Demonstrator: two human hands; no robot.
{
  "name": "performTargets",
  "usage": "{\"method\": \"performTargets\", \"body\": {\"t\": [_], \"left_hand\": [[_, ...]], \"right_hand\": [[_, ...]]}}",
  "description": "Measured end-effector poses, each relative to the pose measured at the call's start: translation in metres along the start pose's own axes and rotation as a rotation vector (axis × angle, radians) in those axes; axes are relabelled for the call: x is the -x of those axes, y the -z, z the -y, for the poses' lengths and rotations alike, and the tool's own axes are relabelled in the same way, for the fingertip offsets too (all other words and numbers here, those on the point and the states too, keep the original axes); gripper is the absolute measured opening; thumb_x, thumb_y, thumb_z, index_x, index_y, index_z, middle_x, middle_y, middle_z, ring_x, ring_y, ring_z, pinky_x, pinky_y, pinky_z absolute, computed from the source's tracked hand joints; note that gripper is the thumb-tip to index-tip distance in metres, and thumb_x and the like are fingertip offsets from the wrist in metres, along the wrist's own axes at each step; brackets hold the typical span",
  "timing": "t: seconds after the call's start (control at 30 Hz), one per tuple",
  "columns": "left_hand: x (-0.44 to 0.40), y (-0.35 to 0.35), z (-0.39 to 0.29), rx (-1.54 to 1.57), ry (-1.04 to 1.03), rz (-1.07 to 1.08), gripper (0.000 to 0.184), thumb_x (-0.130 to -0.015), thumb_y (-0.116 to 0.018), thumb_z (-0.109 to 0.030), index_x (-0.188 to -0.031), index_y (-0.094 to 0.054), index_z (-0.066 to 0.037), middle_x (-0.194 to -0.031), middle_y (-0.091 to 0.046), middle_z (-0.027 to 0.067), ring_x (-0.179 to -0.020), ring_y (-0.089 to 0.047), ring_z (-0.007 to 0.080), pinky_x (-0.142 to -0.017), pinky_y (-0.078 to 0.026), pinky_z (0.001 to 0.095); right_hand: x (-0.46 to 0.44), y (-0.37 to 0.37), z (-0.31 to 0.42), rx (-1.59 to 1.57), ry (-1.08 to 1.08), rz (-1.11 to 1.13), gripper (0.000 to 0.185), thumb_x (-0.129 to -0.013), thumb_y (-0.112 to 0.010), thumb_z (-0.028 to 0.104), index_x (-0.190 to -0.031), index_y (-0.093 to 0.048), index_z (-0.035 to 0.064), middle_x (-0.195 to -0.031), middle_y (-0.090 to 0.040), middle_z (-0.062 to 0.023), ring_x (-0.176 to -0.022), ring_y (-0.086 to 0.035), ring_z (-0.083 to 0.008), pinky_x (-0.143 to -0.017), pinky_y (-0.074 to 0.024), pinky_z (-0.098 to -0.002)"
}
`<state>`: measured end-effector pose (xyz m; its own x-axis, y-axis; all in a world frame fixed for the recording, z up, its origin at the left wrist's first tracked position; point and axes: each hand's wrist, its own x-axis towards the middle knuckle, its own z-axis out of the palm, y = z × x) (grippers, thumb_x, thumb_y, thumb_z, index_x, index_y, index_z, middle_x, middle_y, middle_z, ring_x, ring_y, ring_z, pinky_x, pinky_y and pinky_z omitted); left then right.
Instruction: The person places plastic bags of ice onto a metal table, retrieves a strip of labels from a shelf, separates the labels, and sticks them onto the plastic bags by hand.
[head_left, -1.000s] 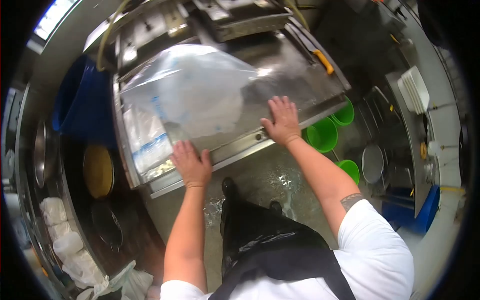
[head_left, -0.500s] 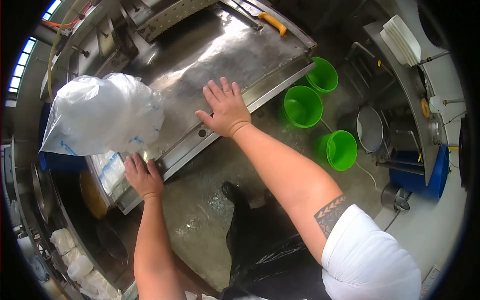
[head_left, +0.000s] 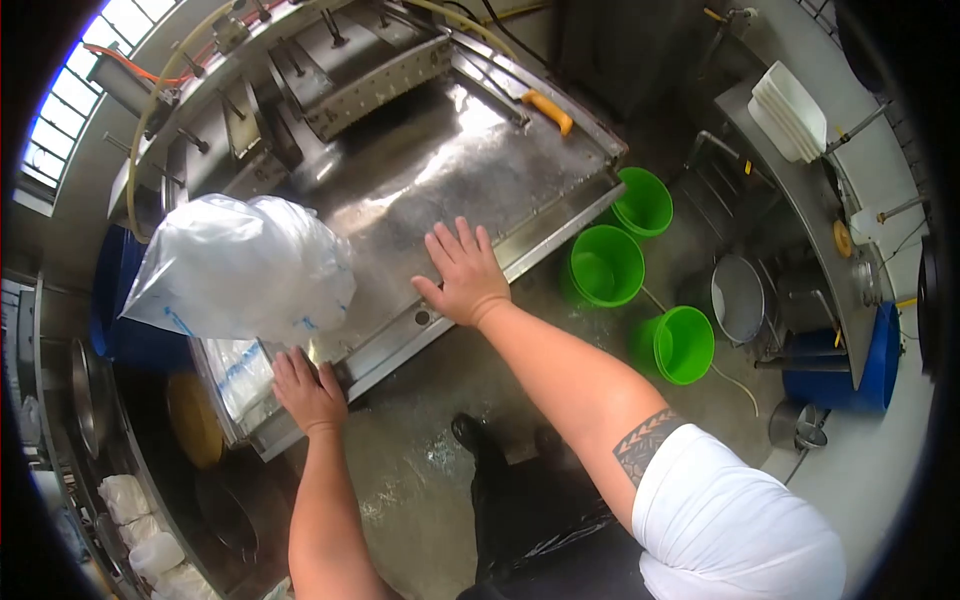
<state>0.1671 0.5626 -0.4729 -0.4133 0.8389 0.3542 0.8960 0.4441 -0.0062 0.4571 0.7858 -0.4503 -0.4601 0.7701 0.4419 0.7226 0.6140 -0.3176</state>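
My right hand lies flat with fingers spread on the front part of a steel work table, near its raised edge. Lower left, my left hand rests with outstretched fingers at the table's corner, beside a flat plastic-wrapped pack with blue print. Neither hand holds anything. Just beyond the left hand stands a bulky clear plastic bag, puffed up, with pale contents I cannot make out. A knife with a yellow handle lies at the table's far right.
Green buckets stand on the floor right of the table, near a large metal pot. White trays lean on a side shelf. Blue barrels flank both sides. A perforated metal press part sits at the table's back.
The whole view has tilted upward, so the table, bag and buckets sit lower in it. Both hands keep their places on the table.
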Motion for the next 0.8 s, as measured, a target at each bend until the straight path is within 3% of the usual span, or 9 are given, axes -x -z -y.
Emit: {"method": "performTargets", "body": {"t": [0.7,0.8], "left_hand": [[-0.0009,0.0092,-0.0054,0.059,0.086,0.014,0.066,-0.103,-0.058,-0.046,-0.158,-0.05,-0.011,-0.165,-0.042,0.0229,-0.156,-0.033,0.0432,-0.126,-0.02,0.0626],[-0.0008,0.0107,-0.0043,0.04,0.091,0.048,0.066,-0.105,-0.055,-0.047,-0.162,-0.044,-0.013,-0.168,-0.039,0.0207,-0.157,-0.032,0.0423,-0.127,-0.019,0.0607]], "right_hand": [[-0.0025,-0.0048,0.0043,0.023,-0.001,0.039,0.073,-0.1,-0.058,0.059,-0.15,-0.058,0.0054,-0.162,-0.05,-0.0162,-0.154,-0.037,-0.0439,-0.127,-0.0238,-0.061],[-0.0014,-0.0061,0.0042,0.022,-0.001,0.035,0.073,-0.1,-0.058,0.059,-0.151,-0.058,0.0056,-0.161,-0.05,-0.0163,-0.154,-0.037,-0.0441,-0.127,-0.0241,-0.0609]]}}
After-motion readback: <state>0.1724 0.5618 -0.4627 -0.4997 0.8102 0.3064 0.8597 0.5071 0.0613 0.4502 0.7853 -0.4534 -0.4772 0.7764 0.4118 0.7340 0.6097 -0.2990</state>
